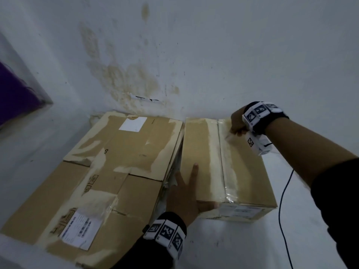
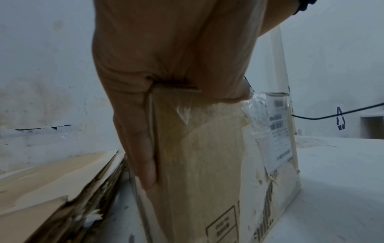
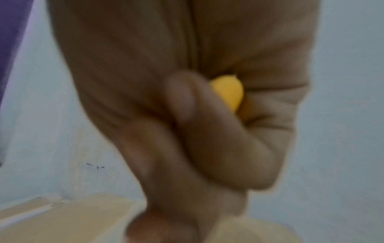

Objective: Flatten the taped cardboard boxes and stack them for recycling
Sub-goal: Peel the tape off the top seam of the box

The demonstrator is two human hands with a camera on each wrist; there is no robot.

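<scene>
Head view: a taped cardboard box (image 1: pixel 223 167) stands closed at centre right of the frame, on a pale floor (image 1: pixel 310 220) just beside a stack of flattened cartons (image 1: pixel 101 175) at lower left. The left hand (image 1: pixel 184 193) braces the box's near left corner, fingers straight along the top and side, thumb (image 2: pixel 226 88) hooked over the front edge. The right hand (image 1: pixel 238 126) is clenched at the far end of the clear tape seam (image 1: pixel 225 158), at upper right of the box top. Right wrist view: its fingers curl round a small yellow object (image 3: pixel 228 93), probably a cutter handle; the blade, if any, is hidden.

Handling, as judged: the box looks light and probably empty, with stiff panels that crease along the score lines. The glossy tape is slippery and stretches rather than tears, so slitting along the centre seam suits it better than pulling. Hold is best taken at corners and flap edges, with the bracing fingers kept off the seam. The torn paper facing offers little grip.
</scene>
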